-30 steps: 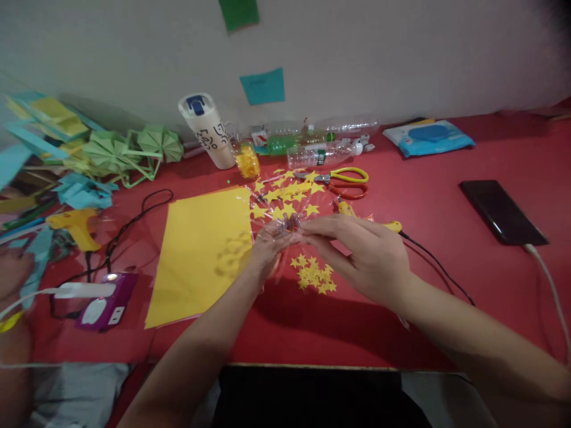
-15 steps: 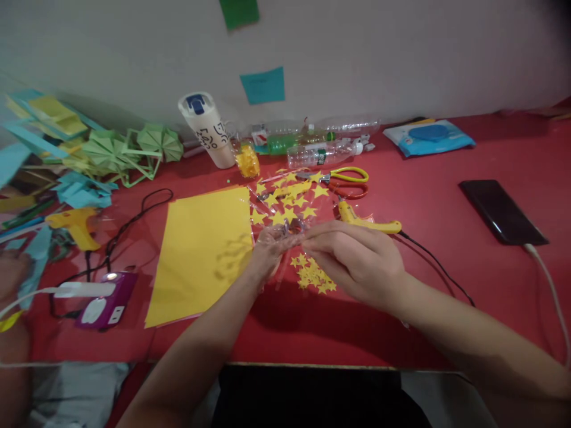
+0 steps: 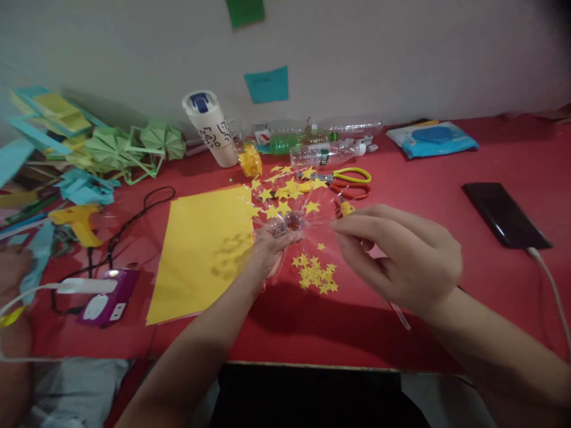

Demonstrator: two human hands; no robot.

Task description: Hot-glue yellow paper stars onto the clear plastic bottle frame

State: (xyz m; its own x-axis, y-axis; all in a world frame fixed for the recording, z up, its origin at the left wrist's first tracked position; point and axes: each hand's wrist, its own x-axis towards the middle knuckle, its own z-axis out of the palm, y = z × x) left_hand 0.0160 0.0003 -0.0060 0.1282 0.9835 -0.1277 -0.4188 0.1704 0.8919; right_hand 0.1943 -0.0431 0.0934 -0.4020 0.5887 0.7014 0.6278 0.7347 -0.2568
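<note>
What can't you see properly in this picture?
In the head view:
- Near glue gun's handle: behind the right hand.
- Green note's top: cut by the upper edge.
- Other person's arm: cut by the left edge.
- Blue note's writing: too small.
- Anything between right fingertips: blurred.

Nothing legible for certain. White cylindrical tumbler with blue lid piece (image 3: 214,134): bold black characters, can't resolve. Clear plastic bottle with white cap (image 3: 307,156): dark green label (image 3: 324,156), pale marks too small. Teal paper note on wall (image 3: 267,85): faint writing, unreadable.
</note>
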